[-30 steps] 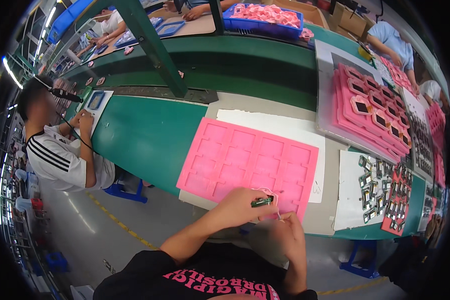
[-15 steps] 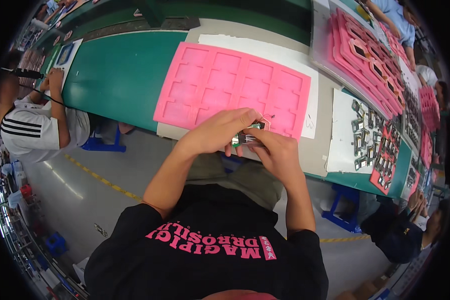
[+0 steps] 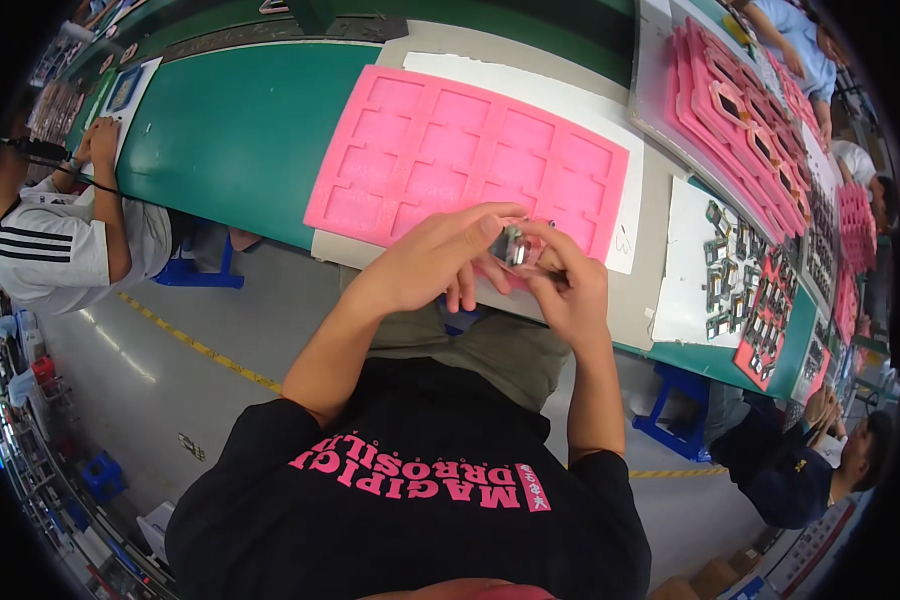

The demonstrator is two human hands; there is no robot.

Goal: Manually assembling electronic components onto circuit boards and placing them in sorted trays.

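Rightward, in the head view, the right hand [image 3: 577,295] has slid off the front of the small electronic unit [image 3: 518,250], baring a shiny silver part; handling evidently continues. That one unit sits over the near edge of one pink foam tray [image 3: 428,125] on the counter [image 3: 240,130]. Half curled, the left hand [image 3: 435,255] holds its left side; the right's thumb and forefinger stand partly spread at its other side, grip unclear. Four recesses line the tray's far edge. Toward the counter's right end, circuit boards [image 3: 716,250] overlap too much to count.
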